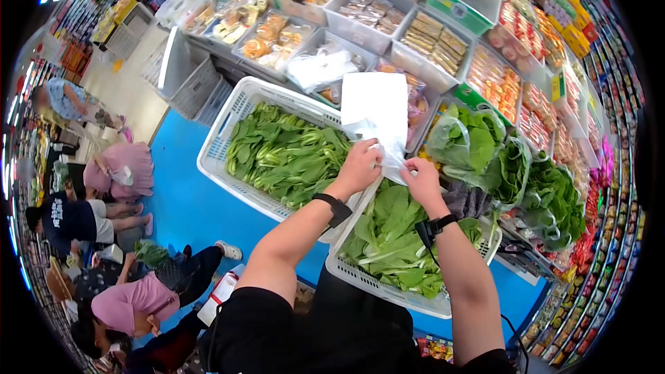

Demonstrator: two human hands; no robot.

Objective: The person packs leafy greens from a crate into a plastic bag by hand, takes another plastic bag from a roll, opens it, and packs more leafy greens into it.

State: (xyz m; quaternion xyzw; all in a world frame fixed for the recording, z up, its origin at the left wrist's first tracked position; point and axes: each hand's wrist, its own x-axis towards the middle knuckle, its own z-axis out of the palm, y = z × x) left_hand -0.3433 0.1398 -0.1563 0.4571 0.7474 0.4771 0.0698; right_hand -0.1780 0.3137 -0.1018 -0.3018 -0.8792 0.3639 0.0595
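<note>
the white plastic bag lies just beyond and between both hands, its long axis pointing away from the person. the left grip and right grip pinch its near end, fingertips nearly closed (neither clearly nearer).

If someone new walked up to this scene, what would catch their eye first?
Probably the two white crates of leafy greens, one at centre-left and one nearer the person's body. Just above them, the left hand and right hand hold a white plastic bag, with packaged-food bins beyond.
</note>
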